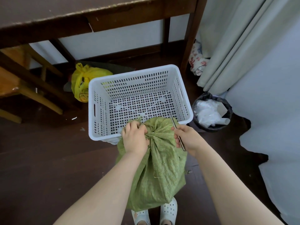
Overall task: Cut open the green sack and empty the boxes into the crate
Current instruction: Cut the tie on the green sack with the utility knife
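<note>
A green woven sack stands upright on the dark floor, its neck bunched and tied at the top. My left hand grips the gathered neck and frayed top of the sack. My right hand holds a thin metal blade just right of the tied neck, its tip pointing up and away over the sack. A white perforated plastic crate sits right behind the sack with nothing in it. No boxes are visible; the sack hides its contents.
A black-lined waste bin with white plastic stands right of the crate. A yellow plastic bag lies left of it. A dark wooden table and a chair are behind, a curtain at right. My white shoes are below the sack.
</note>
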